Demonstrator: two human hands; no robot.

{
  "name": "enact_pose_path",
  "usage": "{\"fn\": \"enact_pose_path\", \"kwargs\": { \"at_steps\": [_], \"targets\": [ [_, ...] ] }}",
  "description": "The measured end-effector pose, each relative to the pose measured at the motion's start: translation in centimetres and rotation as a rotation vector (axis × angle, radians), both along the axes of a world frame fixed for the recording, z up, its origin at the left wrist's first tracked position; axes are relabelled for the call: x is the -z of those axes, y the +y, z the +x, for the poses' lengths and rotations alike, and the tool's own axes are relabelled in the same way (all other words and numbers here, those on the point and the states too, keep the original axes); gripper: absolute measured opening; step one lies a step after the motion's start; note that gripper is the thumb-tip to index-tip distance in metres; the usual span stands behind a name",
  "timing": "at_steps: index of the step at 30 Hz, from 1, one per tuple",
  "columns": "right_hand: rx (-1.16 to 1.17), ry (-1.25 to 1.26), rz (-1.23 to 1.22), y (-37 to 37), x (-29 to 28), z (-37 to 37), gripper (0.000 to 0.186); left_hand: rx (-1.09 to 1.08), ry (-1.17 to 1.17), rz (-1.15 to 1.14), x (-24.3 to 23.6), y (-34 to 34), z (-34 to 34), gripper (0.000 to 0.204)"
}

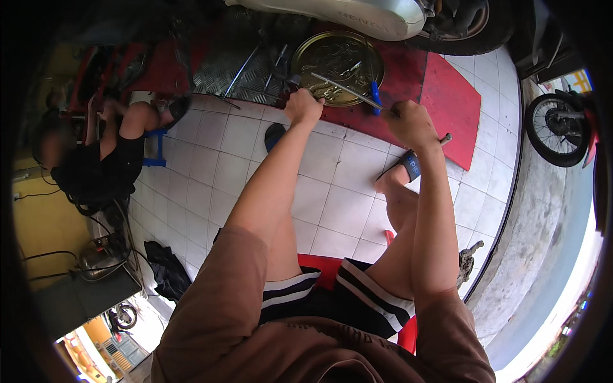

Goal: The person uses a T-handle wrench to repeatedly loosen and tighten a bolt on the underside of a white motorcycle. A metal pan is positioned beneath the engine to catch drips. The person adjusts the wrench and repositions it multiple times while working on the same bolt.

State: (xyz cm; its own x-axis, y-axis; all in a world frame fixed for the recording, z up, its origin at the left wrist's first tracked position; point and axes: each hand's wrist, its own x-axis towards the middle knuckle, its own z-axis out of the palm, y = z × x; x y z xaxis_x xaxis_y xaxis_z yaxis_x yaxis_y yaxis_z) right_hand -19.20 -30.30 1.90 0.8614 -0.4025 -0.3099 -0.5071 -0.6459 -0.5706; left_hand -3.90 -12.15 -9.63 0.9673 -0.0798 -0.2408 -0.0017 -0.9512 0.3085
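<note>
My right hand (410, 124) is wrapped round a long metal rod (348, 89), whose thin end points up and left over a round gold-coloured tray. A short thick metal end (446, 138) sticks out on the other side of that fist. My left hand (304, 107) is closed at the near edge of the red platform, beside a small dark part (293, 82); what its fingers hold is hidden. Several small metal pieces lie in the tray (300, 52). A blue-handled screwdriver (375, 97) rests across the tray's right rim.
A motorcycle (357, 16) stands over the red platform (447, 102), which has a metal tread plate (220, 75) with long tools on it. At left another person (96, 153) sits on a blue stool (155, 150). A second motorcycle (559, 127) is at right.
</note>
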Motion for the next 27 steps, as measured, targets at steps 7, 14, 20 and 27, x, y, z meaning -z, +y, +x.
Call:
{"fn": "enact_pose_path", "kwargs": {
  "at_steps": [7,14,20,27],
  "targets": [
    [-0.009,0.105,0.055,0.0,0.2,-0.1,0.037,-0.128,-0.028,-0.080,1.4,-1.1,-0.2,0.018],
    [0.048,0.044,0.094,0.2,0.2,-0.2,0.039,-0.142,-0.038,-0.147,0.8,-1.2,-0.1,0.019],
    [0.037,-0.003,0.059,0.2,0.0,0.4,0.038,-0.273,0.077,-0.696,0.2,1.4,3.0,0.016],
    [0.051,-0.052,0.059,0.3,-0.3,0.1,0.036,-0.760,0.293,-1.521,-5.6,4.7,1.7,0.014]
  ]
}}
